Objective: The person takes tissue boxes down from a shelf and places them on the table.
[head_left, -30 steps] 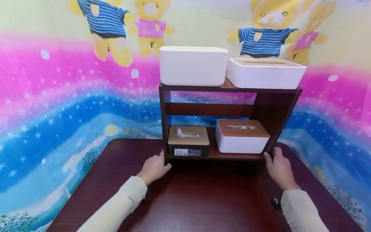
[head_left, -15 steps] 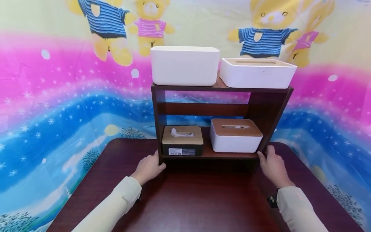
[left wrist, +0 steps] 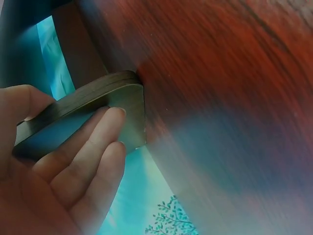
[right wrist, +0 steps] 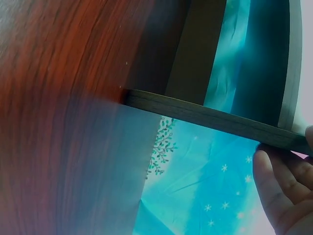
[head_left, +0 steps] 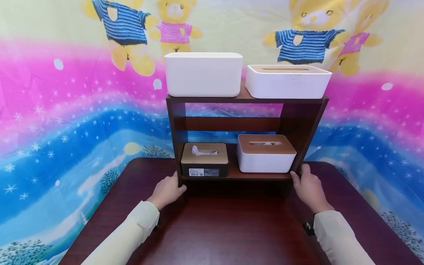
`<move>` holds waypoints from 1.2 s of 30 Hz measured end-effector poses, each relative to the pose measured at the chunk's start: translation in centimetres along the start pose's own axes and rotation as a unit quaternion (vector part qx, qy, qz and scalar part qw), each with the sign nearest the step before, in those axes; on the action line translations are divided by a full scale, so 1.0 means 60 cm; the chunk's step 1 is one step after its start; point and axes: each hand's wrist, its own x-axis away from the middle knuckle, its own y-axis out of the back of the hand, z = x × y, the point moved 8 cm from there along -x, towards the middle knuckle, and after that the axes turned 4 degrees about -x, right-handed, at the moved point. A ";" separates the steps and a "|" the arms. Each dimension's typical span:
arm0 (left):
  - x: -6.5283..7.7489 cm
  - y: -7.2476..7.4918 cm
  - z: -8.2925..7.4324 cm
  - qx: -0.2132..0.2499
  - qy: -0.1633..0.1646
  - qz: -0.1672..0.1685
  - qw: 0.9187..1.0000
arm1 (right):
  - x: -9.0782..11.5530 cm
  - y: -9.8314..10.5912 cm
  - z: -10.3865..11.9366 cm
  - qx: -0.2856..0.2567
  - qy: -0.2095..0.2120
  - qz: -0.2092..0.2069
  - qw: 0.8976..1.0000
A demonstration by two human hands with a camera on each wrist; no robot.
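Observation:
A dark brown two-tier shelf [head_left: 232, 124] stands on the table. My left hand [head_left: 166, 190] grips the lower part of its left side panel. In the left wrist view, the thumb lies on one face of that panel [left wrist: 93, 90] and the fingers [left wrist: 100, 142] on the other. On the opposite side, my right hand [head_left: 310, 188] holds the lower right side panel. The right wrist view shows fingers [right wrist: 266, 171] against that panel [right wrist: 205, 115], with the thumb only partly in sight at the frame's edge.
On the top board sit a tall white box [head_left: 203, 75] and a lower white tissue box [head_left: 288, 82]. Below are a black tissue box [head_left: 204, 159] with a tan lid and a white one [head_left: 266, 158] with a brown lid. A bear-printed cloth [head_left: 82, 110] hangs behind the table [head_left: 232, 228].
The shelf, with its boxes on it, has slid to the left along the table. Both hands moved left with it and kept their hold. The head view has shifted slightly.

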 end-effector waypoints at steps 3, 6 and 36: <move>-0.002 -0.001 0.007 0.006 0.002 0.003 1.000 | -0.001 -0.004 0.006 -0.006 0.011 -0.001 1.000; -0.003 -0.001 0.014 0.012 0.006 0.004 1.000 | -0.002 -0.007 0.011 -0.015 0.021 0.000 1.000; -0.003 0.018 0.075 0.039 0.049 0.015 0.998 | -0.006 -0.043 0.061 -0.028 0.047 0.008 0.998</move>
